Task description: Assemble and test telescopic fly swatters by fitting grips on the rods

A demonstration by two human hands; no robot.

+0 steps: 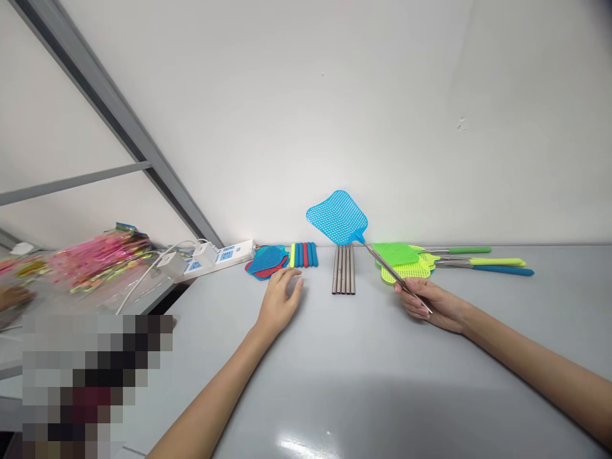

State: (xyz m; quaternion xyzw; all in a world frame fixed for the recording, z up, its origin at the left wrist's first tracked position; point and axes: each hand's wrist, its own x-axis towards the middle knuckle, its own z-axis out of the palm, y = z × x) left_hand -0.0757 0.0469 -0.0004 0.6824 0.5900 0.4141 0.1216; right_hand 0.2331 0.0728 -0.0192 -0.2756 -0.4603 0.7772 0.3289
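Grey surface (335, 357) here, with the right hand (428, 306) wrapped around the steel handle of a blue fly swatter (337, 218), head up in the air, and the left hand (280, 303) relaxed open, just near some colored foam grips (303, 255).

Blue fly swatter (337, 217) w/ dotted hole grid, silver rods (343, 269), blue/red/lime grips (303, 254).

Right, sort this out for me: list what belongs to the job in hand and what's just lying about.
Job: blue fly swatter in the right hand; left hand; loose swatter heads; coloured grips; steel rods; green and yellow swatters.

Lying about: power strip; pink bundles in plastic; another person's hand.
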